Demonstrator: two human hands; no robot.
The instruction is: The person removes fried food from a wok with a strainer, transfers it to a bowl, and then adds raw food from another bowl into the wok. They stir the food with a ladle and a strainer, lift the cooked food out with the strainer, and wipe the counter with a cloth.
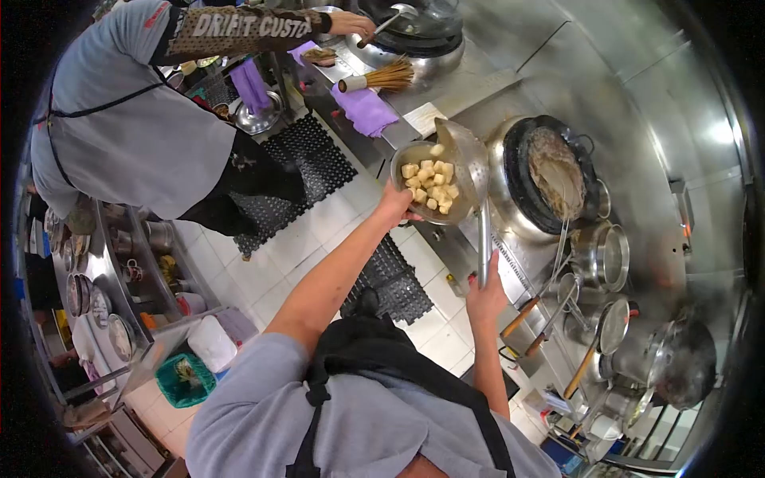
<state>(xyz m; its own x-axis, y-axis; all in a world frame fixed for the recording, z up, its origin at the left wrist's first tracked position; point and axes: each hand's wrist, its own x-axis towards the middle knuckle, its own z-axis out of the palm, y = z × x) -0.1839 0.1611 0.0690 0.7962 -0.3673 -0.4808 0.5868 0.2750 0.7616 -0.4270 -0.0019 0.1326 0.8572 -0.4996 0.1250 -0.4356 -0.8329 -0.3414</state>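
Note:
My left hand (396,205) grips the rim of a metal bowl (404,157) that holds several pale, golden cubes (431,182). In my right hand (485,296) is the handle of a large perforated ladle (470,163), its round head tilted against the bowl's right side. One cube lies near the bowl's upper rim, beside the ladle. To the right of the ladle, a wok (556,175) with a pale brown, cloudy content sits on a round steel burner.
A co-worker (151,127) at the upper left holds a ladle over another wok (414,32). A bamboo brush (386,76) and purple cloth (365,110) lie on the counter. Steel pots (602,255) and strainers (613,327) stand at right. Black mats (307,159) cover part of the floor.

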